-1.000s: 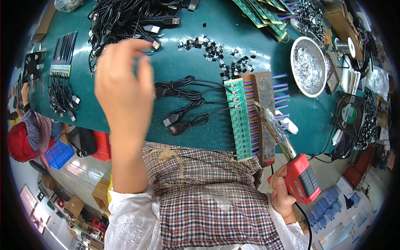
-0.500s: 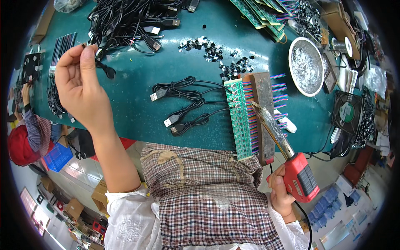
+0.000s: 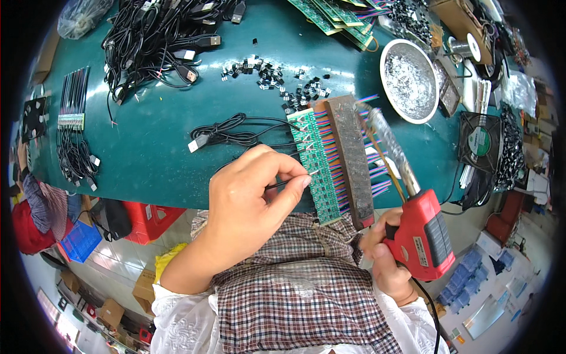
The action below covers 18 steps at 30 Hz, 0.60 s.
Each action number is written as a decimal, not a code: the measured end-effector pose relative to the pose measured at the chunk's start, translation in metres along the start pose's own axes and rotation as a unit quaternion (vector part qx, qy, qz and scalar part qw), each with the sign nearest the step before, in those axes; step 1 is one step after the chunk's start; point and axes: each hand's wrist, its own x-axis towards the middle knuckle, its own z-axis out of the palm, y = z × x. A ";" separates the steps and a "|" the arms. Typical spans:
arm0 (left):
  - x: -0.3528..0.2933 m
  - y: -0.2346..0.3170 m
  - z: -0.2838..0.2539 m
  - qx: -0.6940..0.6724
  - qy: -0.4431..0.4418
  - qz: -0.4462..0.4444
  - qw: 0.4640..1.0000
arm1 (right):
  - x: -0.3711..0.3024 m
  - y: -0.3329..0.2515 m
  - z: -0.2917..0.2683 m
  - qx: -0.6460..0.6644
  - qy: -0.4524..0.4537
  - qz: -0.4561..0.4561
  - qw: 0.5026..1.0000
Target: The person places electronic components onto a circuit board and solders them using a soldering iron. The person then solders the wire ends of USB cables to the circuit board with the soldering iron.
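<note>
Between thumb and forefinger, my left hand (image 3: pixel 239 197) pinches the end of a black cable (image 3: pixel 276 185). Its stripped wire tip is over the green circuit board strip (image 3: pixel 323 180), at about mid-length. My right hand (image 3: pixel 389 268) grips a red soldering gun (image 3: pixel 423 239), its metal barrel pointing up and away beyond the dark bar (image 3: pixel 351 159). That bar lies across the coloured wires beside the strip. A looped black USB cable (image 3: pixel 227 131) runs to the strip's far end; other cables there are partly behind my left hand.
A heap of black USB cables (image 3: pixel 147 53) covers the far left. Small black components (image 3: pixel 268 76) are scattered at mid-table. A round metal bowl (image 3: pixel 435 97) stands far right, near a solder spool (image 3: pixel 466 48) and a fan (image 3: pixel 480 141). More circuit boards (image 3: pixel 336 17) lie at the back.
My left hand has come from the cable heap to the circuit board strip, bringing a cable end. The soldering gun has stayed in my right hand, its tip now beyond the bar.
</note>
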 end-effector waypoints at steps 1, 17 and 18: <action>-0.001 0.000 0.003 -0.007 -0.009 -0.005 1.000 | 0.004 -0.007 0.005 0.000 0.003 0.000 1.000; -0.006 0.001 0.015 0.001 -0.020 -0.013 1.000 | 0.040 -0.014 0.040 0.210 -0.115 -0.034 0.970; -0.007 0.000 0.015 0.001 -0.020 -0.013 1.000 | 0.040 -0.015 0.041 0.237 -0.098 -0.015 0.966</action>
